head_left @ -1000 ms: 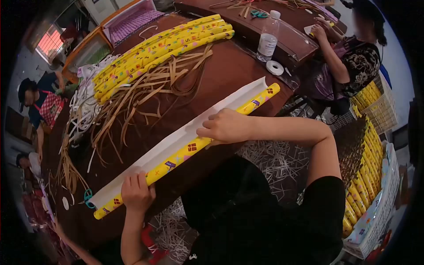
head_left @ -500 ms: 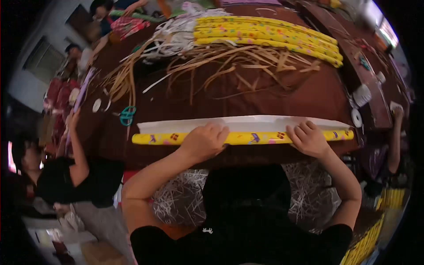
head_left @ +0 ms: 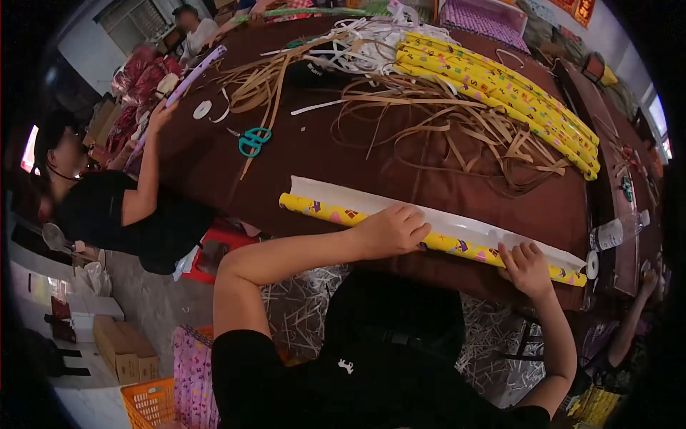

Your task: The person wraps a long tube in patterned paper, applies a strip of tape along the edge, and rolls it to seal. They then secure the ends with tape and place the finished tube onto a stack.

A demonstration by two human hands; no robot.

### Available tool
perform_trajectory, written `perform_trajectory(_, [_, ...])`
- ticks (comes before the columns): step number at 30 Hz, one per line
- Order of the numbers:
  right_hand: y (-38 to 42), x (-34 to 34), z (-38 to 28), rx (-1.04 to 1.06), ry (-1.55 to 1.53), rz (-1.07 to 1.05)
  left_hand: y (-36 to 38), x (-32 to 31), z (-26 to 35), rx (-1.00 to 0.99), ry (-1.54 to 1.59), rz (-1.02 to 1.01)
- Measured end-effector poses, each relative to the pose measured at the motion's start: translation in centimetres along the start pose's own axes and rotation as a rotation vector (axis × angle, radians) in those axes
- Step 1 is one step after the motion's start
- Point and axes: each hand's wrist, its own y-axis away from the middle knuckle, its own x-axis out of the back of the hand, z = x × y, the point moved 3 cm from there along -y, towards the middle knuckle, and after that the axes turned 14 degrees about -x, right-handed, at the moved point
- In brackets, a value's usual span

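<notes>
The left hand [head_left: 391, 230] lay palm down, fingers curled together over the long yellow patterned paper roll [head_left: 325, 211], pressing it onto the brown tabletop [head_left: 443, 164] rather than pinching it. The right hand [head_left: 527, 268] pressed the same roll farther along, fingers spread flat across it, near its end. The roll lay along the near edge of the tabletop, with a white sheet of paper [head_left: 400, 204] running its whole length on the far side and touching it (its far edge curled upward). Beyond lay a tangle of tan paper strips [head_left: 457, 118], then a stack of finished yellow patterned rolls [head_left: 500, 89]. Teal-handled scissors [head_left: 252, 140] rested well to the left. A person in a black shirt [head_left: 121, 214] sat at the left side of the tabletop.
</notes>
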Motion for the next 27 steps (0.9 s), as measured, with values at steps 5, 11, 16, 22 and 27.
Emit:
perform_trajectory(5, [-1.3,0.7,0.1,0.011,-0.079,0.051,-0.1,-0.1,-0.4,0.028,0.139,-0.012])
perform_trajectory(11, [-1.3,0.0,0.6,0.004,-0.104,-0.024,-0.2,-0.8,-0.5,0.027,0.133,0.006])
perform_trajectory(16, [-2.4,2.0,-0.1,-0.017,-0.028,-0.025,-0.3,-1.2,-0.8,0.034,0.135,-0.002])
perform_trajectory(22, [-4.5,1.4,-2.5,0.033,-0.156,0.028,-0.3,-1.2,-0.5,0.043,0.153,-0.039])
perform_trajectory(27, [-4.6,0.7,-2.7,0.034,-0.178,0.084,-0.3,-0.7,-0.2,0.1,0.102,-0.059])
